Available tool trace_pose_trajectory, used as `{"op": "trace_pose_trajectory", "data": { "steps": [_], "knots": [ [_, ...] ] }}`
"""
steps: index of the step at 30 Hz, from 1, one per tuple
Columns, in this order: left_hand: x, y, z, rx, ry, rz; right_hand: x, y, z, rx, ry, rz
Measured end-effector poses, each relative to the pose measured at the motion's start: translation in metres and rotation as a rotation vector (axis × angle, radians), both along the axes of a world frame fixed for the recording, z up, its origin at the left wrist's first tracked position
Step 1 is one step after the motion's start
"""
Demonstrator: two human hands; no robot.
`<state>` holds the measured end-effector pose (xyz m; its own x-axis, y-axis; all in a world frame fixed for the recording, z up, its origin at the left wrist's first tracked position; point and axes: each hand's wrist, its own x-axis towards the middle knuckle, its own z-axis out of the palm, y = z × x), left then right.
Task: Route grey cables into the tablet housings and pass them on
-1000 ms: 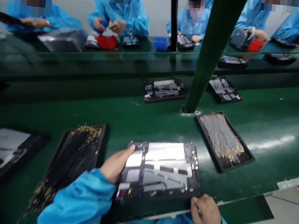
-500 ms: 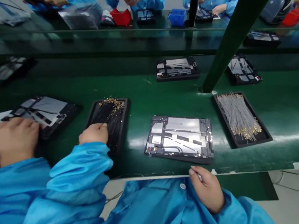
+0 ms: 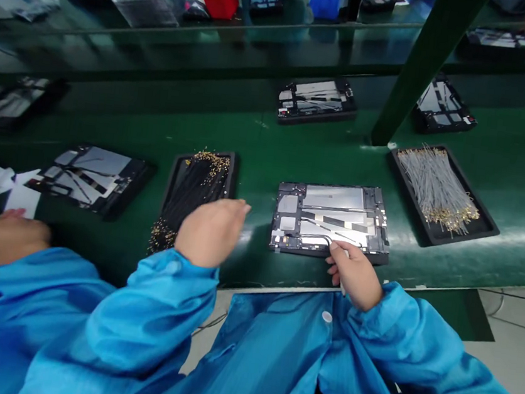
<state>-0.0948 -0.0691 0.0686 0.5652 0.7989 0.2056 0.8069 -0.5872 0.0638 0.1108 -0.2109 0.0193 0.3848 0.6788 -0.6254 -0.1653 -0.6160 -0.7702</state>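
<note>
As I look down through the head camera, the green tabletop (image 3: 259,140) stretches out beyond my left hand (image 3: 211,232) and right hand (image 3: 353,274), and a slanted green post (image 3: 429,64) stands on it, well past the right one. Next comes the open device (image 3: 333,197), its inner parts bare, lying flat just ahead of my right hand. Another opened unit (image 3: 318,99) lies farther beyond it, and a tilted-looking one (image 3: 97,169) sits well to the left of my left hand. Ahead and to the right of my right hand is a dark tray (image 3: 490,230) bearing grey cables (image 3: 429,184); directly by my left hand is a black tray (image 3: 233,174) with black cables (image 3: 197,189), whose gold ends spread at its near side. My hands are apart. The left one, knuckles up, is at the black tray's near right corner, fingertips hidden, so I cannot tell whether it grips anything. The right one has thumb and fingers drawn together around a slim pale tool (image 3: 343,288), too small to name, with its fingertips at the device's near edge.
</note>
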Motion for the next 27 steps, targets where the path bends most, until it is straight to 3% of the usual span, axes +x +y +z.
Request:
{"op": "trace_pose_trajectory", "data": {
  "steps": [3,8,11,15,21,25,27],
  "knots": [
    [0.011,-0.027,-0.003,0.087,-0.023,-0.360,0.000,0.003,0.015,0.032,0.033,0.125],
    [0.020,-0.056,-0.005,0.160,-0.040,-0.577,-0.003,0.002,0.036,0.167,-0.128,0.500],
    [0.021,-0.061,-0.007,0.124,-0.050,-0.586,-0.003,-0.002,0.036,0.162,-0.202,0.638],
    [0.019,-0.063,-0.014,0.085,-0.066,-0.586,-0.001,-0.009,0.026,0.092,-0.107,0.719],
    [0.023,-0.071,-0.021,-0.030,-0.139,-0.558,0.001,-0.010,0.017,-0.031,0.097,0.605],
    [0.033,-0.081,-0.022,-0.185,-0.134,-0.556,0.003,-0.009,0.015,-0.009,0.213,0.608],
    [0.038,-0.082,-0.024,-0.218,-0.124,-0.526,0.004,-0.006,0.016,-0.001,0.257,0.537]
  ]
}}
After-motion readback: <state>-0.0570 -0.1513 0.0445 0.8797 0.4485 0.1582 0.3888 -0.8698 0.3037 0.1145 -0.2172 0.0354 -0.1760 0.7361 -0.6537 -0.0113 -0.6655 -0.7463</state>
